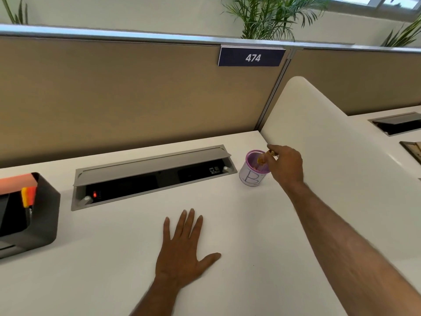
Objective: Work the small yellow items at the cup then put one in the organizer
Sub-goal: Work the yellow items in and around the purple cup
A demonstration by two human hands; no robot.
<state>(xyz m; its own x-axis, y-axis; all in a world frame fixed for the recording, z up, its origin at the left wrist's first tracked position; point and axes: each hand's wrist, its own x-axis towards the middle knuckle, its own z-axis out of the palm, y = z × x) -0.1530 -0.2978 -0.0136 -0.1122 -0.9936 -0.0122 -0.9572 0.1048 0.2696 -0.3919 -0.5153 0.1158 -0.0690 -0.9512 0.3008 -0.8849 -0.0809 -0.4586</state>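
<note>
A white counter (127,258) is bounded at the back by a tan partition (136,92) carrying a sign (251,57) numbered 474, and at the right by a curved white divider (319,137). A grey cable hatch (152,174) is set into the counter, lid raised, a red light visible inside. The dark organizer (43,215) is placed at the far left edge, only partly in frame; orange and yellow items are seen standing in one of its compartments, so it is well apart from the work point. The left hand (182,254) is laid flat on the counter, fingers spread and holding nothing, probably as a brace while the other arm is extended. The right hand (286,166) is reached out over the cup (252,171), a pink mesh cup wrapped in a paper label marked "B", placed just beside the hatch's right end. A small yellow item (271,152) is pinched at the fingertips above the rim; another yellowish piece (260,161) is seen at the cup's mouth, though whether it is held or loose cannot be told. The cup stage is judged to be under way; transfer to the organizer is not yet done.
</note>
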